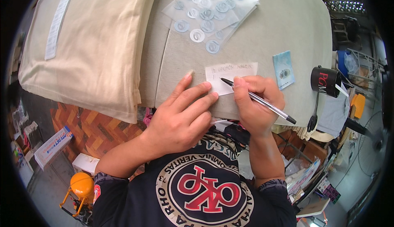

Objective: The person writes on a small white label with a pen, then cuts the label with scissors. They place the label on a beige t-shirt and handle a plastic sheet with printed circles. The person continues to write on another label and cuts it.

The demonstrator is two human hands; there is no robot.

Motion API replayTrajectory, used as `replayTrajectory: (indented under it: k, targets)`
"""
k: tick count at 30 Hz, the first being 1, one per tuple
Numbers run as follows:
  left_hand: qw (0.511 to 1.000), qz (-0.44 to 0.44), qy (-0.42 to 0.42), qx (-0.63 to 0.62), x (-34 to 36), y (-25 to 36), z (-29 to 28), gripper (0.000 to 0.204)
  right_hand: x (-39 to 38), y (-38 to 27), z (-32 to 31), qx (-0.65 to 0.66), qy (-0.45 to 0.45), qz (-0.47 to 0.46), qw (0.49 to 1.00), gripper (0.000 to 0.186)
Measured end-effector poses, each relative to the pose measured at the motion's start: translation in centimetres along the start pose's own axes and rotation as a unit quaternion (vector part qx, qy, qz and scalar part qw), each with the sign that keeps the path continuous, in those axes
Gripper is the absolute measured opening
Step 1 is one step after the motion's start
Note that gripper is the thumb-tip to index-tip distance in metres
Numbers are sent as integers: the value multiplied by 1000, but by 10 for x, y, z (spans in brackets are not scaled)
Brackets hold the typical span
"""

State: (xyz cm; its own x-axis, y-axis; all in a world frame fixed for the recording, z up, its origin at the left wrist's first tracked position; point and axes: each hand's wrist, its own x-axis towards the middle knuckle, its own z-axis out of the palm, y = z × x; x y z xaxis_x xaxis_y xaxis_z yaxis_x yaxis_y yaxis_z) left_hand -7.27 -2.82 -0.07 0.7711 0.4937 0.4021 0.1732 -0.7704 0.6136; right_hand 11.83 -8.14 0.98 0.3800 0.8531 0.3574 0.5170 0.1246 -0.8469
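My right hand [257,100] grips a clear pen with a black cap on its end [274,111], its tip over a small white paper [240,85] with handwriting on it. My left hand [184,116] lies open on the table's surface, fingers spread, two fingertips at the paper's lower left edge. Right of the paper lies a small light blue packet [283,63]. Above it are several translucent sheets with round stickers [213,22]. At the left, a folded cream fabric [94,46] carries a long white strip [61,18].
The beige table [295,30] has a black cup [326,81] and black-handled scissors [313,118] at its right edge. Around it are a standing fan [369,134], a long box [53,147], a yellow rounded object [82,184] and assorted clutter over the floor.
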Motion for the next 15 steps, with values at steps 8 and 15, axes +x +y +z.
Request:
replayTrajectory:
  k: [8, 15]
  targets:
    - [1000, -1, 0, 8, 1, 1, 0, 27, 4, 1, 3, -17, -21, -32, 999, 19]
    - [1000, 1, 0, 13, -1, 6, 1, 28, -2, -2, 2, -12, -22, -18, 1000, 20]
